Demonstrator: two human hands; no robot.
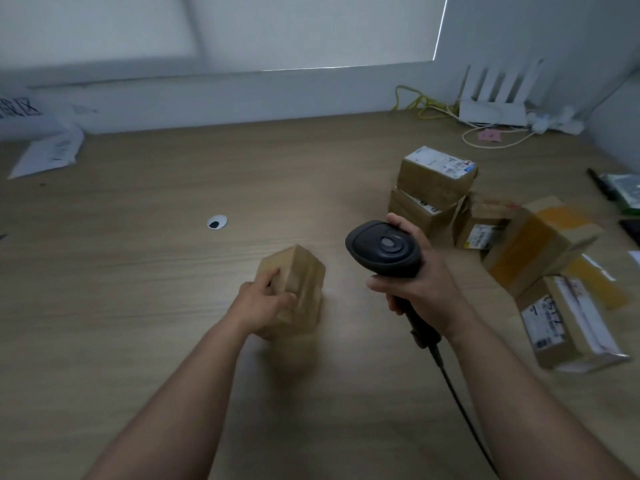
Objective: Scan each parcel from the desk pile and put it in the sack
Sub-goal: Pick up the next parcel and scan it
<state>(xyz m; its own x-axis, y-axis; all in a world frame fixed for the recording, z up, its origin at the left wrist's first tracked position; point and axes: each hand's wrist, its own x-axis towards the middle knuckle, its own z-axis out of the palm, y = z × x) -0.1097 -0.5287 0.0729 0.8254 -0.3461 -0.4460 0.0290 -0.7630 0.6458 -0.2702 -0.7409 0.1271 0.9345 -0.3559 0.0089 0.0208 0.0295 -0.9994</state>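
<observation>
My left hand (pixel 265 306) grips a small brown cardboard parcel (pixel 304 278) over the middle of the wooden desk (pixel 138 271). The parcel is blurred and no label shows on its visible faces. My right hand (pixel 420 285) holds a black corded barcode scanner (pixel 384 249) by its handle, just right of the parcel, its head pointing left. A pile of several taped cardboard parcels (pixel 436 181) with white labels lies at the right side of the desk. No sack is in view.
A white router (pixel 495 105) with upright antennas, yellow and white cables (pixel 426 105) and a power strip fill the back right corner. White papers (pixel 48 154) lie at the back left. A round cable grommet (pixel 217 222) sits in the desk. Dark items (pixel 620 192) lie at the right edge.
</observation>
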